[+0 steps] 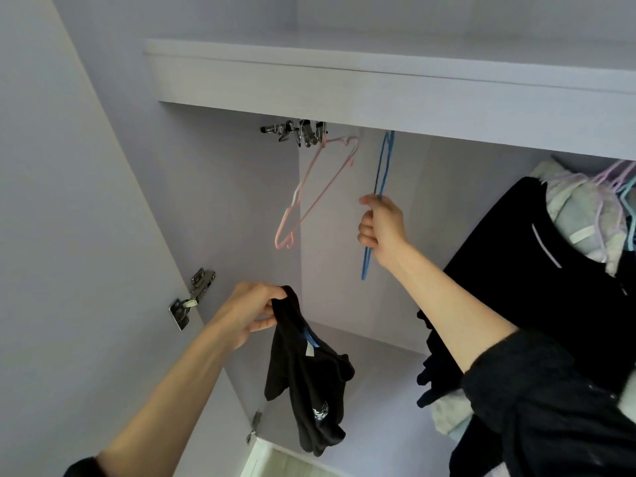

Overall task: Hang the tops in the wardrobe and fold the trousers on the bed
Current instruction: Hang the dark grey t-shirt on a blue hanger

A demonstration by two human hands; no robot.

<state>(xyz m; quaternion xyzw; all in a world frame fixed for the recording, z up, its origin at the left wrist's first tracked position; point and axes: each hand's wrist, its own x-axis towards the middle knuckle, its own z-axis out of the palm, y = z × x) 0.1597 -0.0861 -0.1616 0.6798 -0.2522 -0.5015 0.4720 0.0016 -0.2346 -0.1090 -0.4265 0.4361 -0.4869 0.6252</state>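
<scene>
Fingers [365,232] of my right hand [380,232] were curled tight around the blue hanger [382,173], which hung with its hook up under the shelf [344,84]. Its long side ran almost straight up and down, seen edge-on. My left hand [253,313] pinched the black top [306,380] at its upper edge, near the collar; the top hung limp below, its length pointing to the floor, in front of the open wardrobe. I judged the hanging step was in hand. The next move would need the hanger lifted off and threaded into the neck. A pink hanger [309,194] hung just beside, and dark clothes [537,270] hung at the right.
</scene>
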